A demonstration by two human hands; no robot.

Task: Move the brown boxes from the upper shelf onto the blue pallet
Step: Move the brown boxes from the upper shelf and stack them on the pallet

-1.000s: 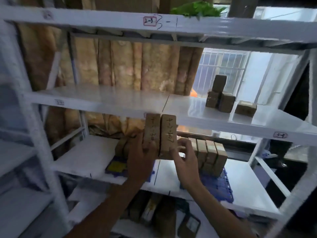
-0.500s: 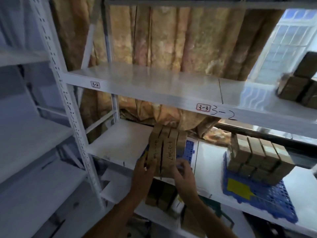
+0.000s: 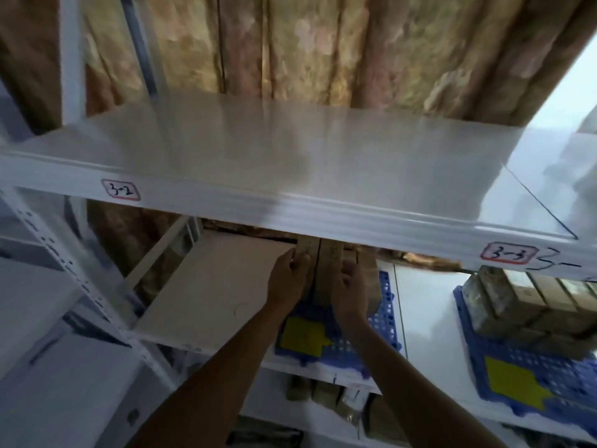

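Under the upper shelf, at the middle: both hands press two upright brown boxes together from either side.
Left hand (image 3: 288,279): fingers curled round the left side of the left box (image 3: 306,257).
Right hand (image 3: 349,294): fingers wrapped over the right side of the right box (image 3: 329,270).
Where the boxes are: held over the back of the blue pallet (image 3: 381,321) on the lower shelf (image 3: 206,295); I cannot tell whether they touch it yet.
Hidden: the box tops are cut off by the front edge of the upper shelf (image 3: 290,176); more brown boxes stand just behind the right hand, blurred.
Writing on boxes: dark handwriting runs down both front faces, too smeared to read.
Pallet tag: a yellow patch (image 3: 302,337) lies on the pallet in front of the boxes, blank as far as shows.
Shelf labels: a red-framed sticker reading "3-2" (image 3: 121,190) at left, another reading "3-3" (image 3: 508,254) at right, with "3-" handwritten beside it.
Far right: a second blue pallet (image 3: 523,379) carries a stack of brown boxes (image 3: 523,305), cut off by the frame edge.
Since half a second ago: the boxes and hands have gone further in under the upper shelf.
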